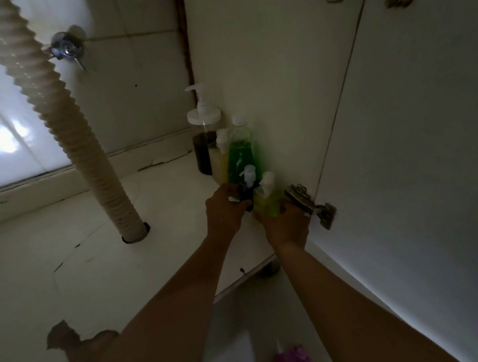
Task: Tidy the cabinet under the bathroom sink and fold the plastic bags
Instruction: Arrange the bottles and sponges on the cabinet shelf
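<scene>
Green, yellow and brown bottles (241,151) stand grouped against the cabinet (113,253) wall. The left hand (224,212) grips a dark bottle (247,190), the right hand (284,224) a yellow bottle (267,201). No bags show; folding likely remains.

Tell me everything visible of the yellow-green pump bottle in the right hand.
The yellow-green pump bottle is small, of translucent-looking plastic, with a white pump head. It is upright by the cabinet's side wall, near the hinge. The right hand grips its lower part; the dark bottle in the left hand is close beside it.
</scene>
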Available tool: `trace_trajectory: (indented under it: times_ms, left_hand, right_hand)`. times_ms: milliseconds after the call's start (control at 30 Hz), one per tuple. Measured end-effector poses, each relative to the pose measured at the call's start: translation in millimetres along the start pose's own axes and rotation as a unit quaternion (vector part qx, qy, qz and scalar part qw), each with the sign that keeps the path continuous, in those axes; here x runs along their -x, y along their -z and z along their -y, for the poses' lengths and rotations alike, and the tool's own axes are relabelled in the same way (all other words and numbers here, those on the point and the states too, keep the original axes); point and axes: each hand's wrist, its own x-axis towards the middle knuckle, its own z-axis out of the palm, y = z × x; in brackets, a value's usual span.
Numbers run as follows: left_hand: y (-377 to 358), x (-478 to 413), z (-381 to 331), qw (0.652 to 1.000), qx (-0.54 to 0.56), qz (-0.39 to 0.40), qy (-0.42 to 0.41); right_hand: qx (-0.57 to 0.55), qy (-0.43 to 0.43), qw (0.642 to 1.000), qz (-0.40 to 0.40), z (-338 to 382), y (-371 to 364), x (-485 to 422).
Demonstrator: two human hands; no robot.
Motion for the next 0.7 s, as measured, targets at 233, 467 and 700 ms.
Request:
trace_trajectory:
  times_ms: [233,467,700]
  left_hand:
    - [-11.1,1.5,-0.8,0.999,-0.023,-0.015,-0.017]
    - [-11.7,2.2,2.6,1.0,-0.011,-0.011,-0.024]
    - [-7.8,21.4,-1.7,0.998,0.028,-0.034,-0.038]
  right_hand:
    - [0.0,0.016,1.0,0.014,-2.7,1.4,2.7]
    - [0.021,0.04,0.999,0.011,-3.6,1.0,3.9]
    - [0.0,0.022,0.998,0.05,-7.1,4.1,7.5]
